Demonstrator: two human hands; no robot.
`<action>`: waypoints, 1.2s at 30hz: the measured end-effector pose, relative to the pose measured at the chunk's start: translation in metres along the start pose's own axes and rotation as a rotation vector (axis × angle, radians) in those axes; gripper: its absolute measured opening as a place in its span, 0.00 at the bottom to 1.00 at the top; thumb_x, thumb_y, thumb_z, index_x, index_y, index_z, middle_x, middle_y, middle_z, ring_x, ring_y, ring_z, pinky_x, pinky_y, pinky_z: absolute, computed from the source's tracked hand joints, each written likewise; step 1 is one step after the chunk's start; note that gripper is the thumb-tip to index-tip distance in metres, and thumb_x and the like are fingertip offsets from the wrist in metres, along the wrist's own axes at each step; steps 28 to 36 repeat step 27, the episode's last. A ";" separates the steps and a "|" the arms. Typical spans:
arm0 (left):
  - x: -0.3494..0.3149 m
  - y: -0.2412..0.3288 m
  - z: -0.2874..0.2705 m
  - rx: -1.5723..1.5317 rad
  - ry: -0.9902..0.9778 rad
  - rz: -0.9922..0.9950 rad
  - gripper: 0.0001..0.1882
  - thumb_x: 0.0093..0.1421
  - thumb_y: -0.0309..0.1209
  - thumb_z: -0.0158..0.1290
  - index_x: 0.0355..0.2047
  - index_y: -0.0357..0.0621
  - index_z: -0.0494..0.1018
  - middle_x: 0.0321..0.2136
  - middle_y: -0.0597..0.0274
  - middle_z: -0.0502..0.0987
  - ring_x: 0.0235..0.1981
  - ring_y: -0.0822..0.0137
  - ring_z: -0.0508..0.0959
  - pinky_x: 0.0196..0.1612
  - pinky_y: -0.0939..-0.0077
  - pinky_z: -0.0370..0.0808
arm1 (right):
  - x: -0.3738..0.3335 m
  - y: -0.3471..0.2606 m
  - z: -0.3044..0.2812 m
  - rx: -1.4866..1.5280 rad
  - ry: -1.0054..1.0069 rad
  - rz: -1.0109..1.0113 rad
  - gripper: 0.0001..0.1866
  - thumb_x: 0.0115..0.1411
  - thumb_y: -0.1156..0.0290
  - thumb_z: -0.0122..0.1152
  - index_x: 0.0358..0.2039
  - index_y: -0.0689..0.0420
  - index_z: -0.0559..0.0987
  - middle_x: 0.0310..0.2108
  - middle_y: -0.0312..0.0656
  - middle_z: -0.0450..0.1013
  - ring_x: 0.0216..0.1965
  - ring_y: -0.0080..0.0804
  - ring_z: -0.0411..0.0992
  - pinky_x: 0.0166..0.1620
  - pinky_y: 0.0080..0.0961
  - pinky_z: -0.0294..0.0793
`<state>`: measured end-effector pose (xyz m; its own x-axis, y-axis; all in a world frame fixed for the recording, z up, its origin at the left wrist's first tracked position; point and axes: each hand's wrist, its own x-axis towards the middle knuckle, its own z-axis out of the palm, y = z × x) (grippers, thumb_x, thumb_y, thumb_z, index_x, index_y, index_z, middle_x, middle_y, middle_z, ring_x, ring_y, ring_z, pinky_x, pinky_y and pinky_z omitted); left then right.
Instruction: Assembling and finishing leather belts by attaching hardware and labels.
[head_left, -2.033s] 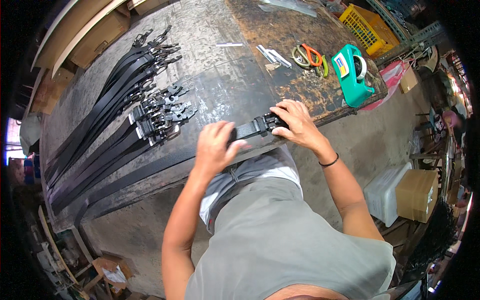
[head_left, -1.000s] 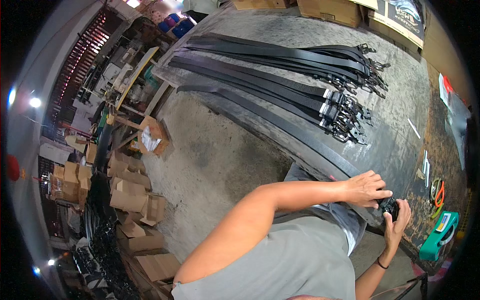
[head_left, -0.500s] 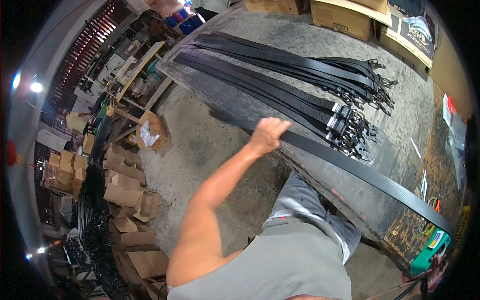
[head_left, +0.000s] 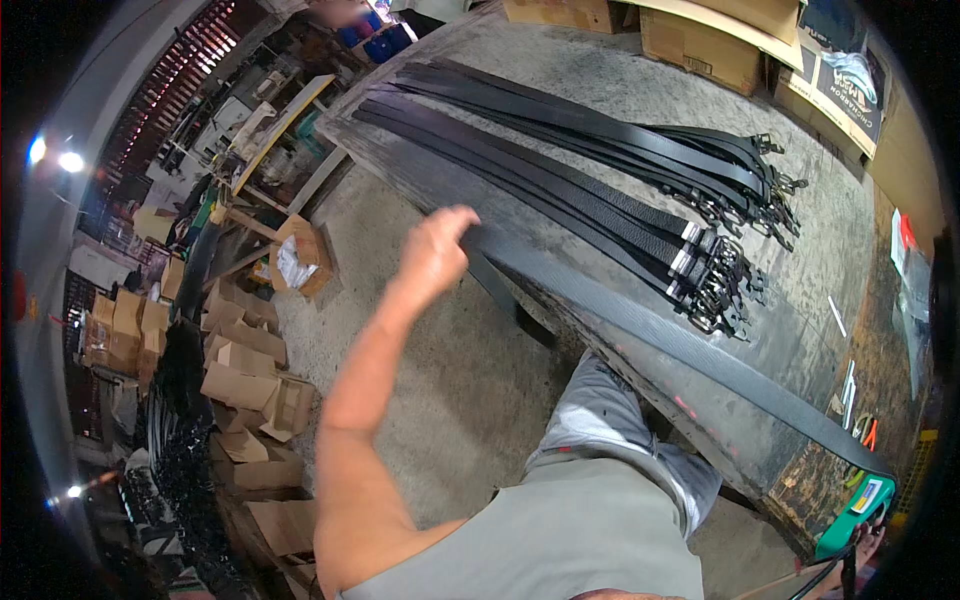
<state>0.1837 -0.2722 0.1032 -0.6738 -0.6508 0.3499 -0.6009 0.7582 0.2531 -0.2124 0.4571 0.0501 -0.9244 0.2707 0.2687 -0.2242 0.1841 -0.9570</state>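
My left hand [head_left: 437, 247], slightly blurred, is closed on a long black strap [head_left: 640, 325] off the table's near edge. From there the strap runs taut to the right across the table, and its loose end hangs down toward the floor. At the lower right, the strap's other end meets a green tool [head_left: 853, 518] with a pale label. My right hand [head_left: 868, 545] is curled against this tool and seems to hold it; part of the hand is hidden near the rim. A bundle of black straps with metal clips [head_left: 560, 195] lies beyond the taut one.
Another bundle of black straps with hooks [head_left: 600, 130] lies farther back on the grey table [head_left: 790, 290]. Orange-handled scissors [head_left: 868, 437] and white strips [head_left: 848, 385] lie at right. Cardboard boxes [head_left: 700, 50] stand at the back; opened cartons [head_left: 245, 380] line the floor at left.
My left hand has moved left and away from the table edge, along the strap. The strap's bend by the green tool has straightened, and a loose end now hangs below my left hand.
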 end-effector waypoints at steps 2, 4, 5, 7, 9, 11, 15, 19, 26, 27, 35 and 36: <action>0.042 -0.006 -0.062 0.192 0.155 0.041 0.23 0.45 0.10 0.42 0.38 0.46 0.74 0.43 0.52 0.78 0.48 0.50 0.77 0.52 0.61 0.73 | 0.009 0.019 0.009 0.031 -0.126 -0.004 0.32 0.66 0.59 0.53 0.65 0.59 0.58 0.56 0.43 0.66 0.52 0.33 0.69 0.55 0.30 0.69; 0.085 -0.010 -0.114 0.348 0.315 0.063 0.23 0.46 0.11 0.45 0.40 0.50 0.73 0.46 0.54 0.77 0.51 0.51 0.75 0.53 0.62 0.72 | 0.018 0.041 0.004 0.059 -0.344 -0.026 0.32 0.66 0.60 0.54 0.65 0.59 0.58 0.57 0.42 0.65 0.51 0.32 0.69 0.55 0.29 0.69; 0.110 -0.008 -0.138 0.455 0.372 0.081 0.23 0.47 0.12 0.47 0.42 0.52 0.73 0.46 0.55 0.77 0.50 0.50 0.76 0.52 0.61 0.73 | 0.022 0.054 -0.002 0.068 -0.449 -0.036 0.31 0.66 0.60 0.54 0.65 0.59 0.58 0.57 0.42 0.65 0.51 0.32 0.69 0.55 0.29 0.69; 0.158 -0.015 -0.166 0.458 0.502 0.189 0.26 0.49 0.14 0.49 0.47 0.54 0.73 0.45 0.55 0.77 0.48 0.48 0.76 0.51 0.59 0.73 | 0.033 0.091 -0.019 0.081 -0.643 -0.056 0.31 0.66 0.61 0.54 0.65 0.60 0.59 0.58 0.42 0.64 0.50 0.31 0.68 0.54 0.29 0.69; 0.184 -0.041 -0.179 0.516 0.529 0.200 0.32 0.52 0.17 0.49 0.57 0.58 0.66 0.54 0.53 0.71 0.52 0.47 0.73 0.52 0.57 0.73 | -0.047 0.008 0.055 0.092 -0.772 -0.078 0.31 0.66 0.62 0.54 0.65 0.60 0.59 0.58 0.42 0.64 0.50 0.31 0.68 0.54 0.28 0.69; 0.199 -0.071 -0.176 0.658 0.489 0.099 0.36 0.54 0.20 0.49 0.63 0.61 0.58 0.61 0.49 0.61 0.55 0.43 0.70 0.53 0.54 0.72 | -0.085 -0.034 0.099 0.009 -0.618 -0.180 0.35 0.60 0.56 0.61 0.63 0.61 0.63 0.59 0.43 0.62 0.59 0.35 0.62 0.58 0.33 0.65; 0.233 -0.017 -0.080 0.691 0.293 0.176 0.33 0.55 0.32 0.55 0.62 0.56 0.58 0.62 0.45 0.59 0.53 0.39 0.71 0.51 0.48 0.73 | -0.165 -0.080 0.140 -0.117 -0.693 -0.089 0.27 0.55 0.73 0.56 0.57 0.61 0.68 0.52 0.42 0.67 0.53 0.34 0.66 0.57 0.32 0.65; 0.153 0.048 0.010 0.178 0.058 0.549 0.27 0.59 0.36 0.55 0.58 0.44 0.67 0.64 0.43 0.59 0.63 0.47 0.63 0.62 0.60 0.62 | -0.162 -0.061 0.193 -0.375 -0.840 -0.359 0.27 0.52 0.67 0.67 0.52 0.60 0.72 0.49 0.48 0.69 0.50 0.42 0.69 0.52 0.32 0.69; -0.003 0.209 0.106 -0.411 -0.432 0.730 0.22 0.55 0.31 0.61 0.51 0.44 0.74 0.58 0.46 0.67 0.59 0.49 0.68 0.61 0.61 0.65 | -0.128 -0.013 0.165 -0.563 -0.899 -0.712 0.27 0.49 0.60 0.68 0.48 0.58 0.73 0.45 0.45 0.72 0.50 0.47 0.68 0.53 0.41 0.65; -0.001 0.222 0.113 -0.433 -0.428 0.762 0.22 0.55 0.31 0.61 0.51 0.44 0.74 0.58 0.46 0.67 0.59 0.49 0.68 0.61 0.61 0.65 | -0.129 -0.011 0.161 -0.552 -0.904 -0.710 0.27 0.50 0.58 0.67 0.47 0.57 0.73 0.44 0.44 0.72 0.50 0.46 0.68 0.53 0.41 0.65; -0.001 0.222 0.113 -0.433 -0.428 0.762 0.22 0.55 0.31 0.61 0.51 0.44 0.74 0.58 0.46 0.67 0.59 0.49 0.68 0.61 0.61 0.65 | -0.129 -0.011 0.161 -0.552 -0.904 -0.710 0.27 0.50 0.58 0.67 0.47 0.57 0.73 0.44 0.44 0.72 0.50 0.46 0.68 0.53 0.41 0.65; -0.001 0.222 0.113 -0.433 -0.428 0.762 0.22 0.55 0.31 0.61 0.51 0.44 0.74 0.58 0.46 0.67 0.59 0.49 0.68 0.61 0.61 0.65 | -0.129 -0.011 0.161 -0.552 -0.904 -0.710 0.27 0.50 0.58 0.67 0.47 0.57 0.73 0.44 0.44 0.72 0.50 0.46 0.68 0.53 0.41 0.65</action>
